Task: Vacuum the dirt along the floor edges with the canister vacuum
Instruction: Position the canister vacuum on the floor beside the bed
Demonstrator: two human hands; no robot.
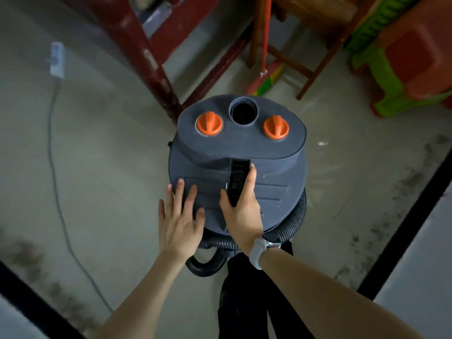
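The canister vacuum (238,165) stands upright on the grey concrete floor (102,148), right in front of the person, seen from straight above. Its wide top housing lies crosswise, with the open hose port (243,111) at the far side between 2 orange knobs (209,124) (276,127); the carry handle (238,181) runs from that housing back toward the person, so the machine's front faces away, toward the furniture.

The right hand (241,206) grips the handle — thumb on its left side, fingers curled round the right. The left hand (179,221) lies flat with fingers spread, fingertips resting on the near-left part of the lid. A pale watch (260,250) sits on the right wrist.

The ribbed black hose (291,223) coils round the near side of the body and loops out below it.

Just beyond the vacuum is a dark red frame leg (146,57), very near the left knob; a wooden stool (300,45) and green and orange plastic stools (401,69) crowd the far right. Open floor lies to the left, crossed by a thin cable (56,167) running to a power strip (57,58). Dark dirt (401,192) streaks the floor along the black edge strip (403,228) on the right — more of it smudges the near left
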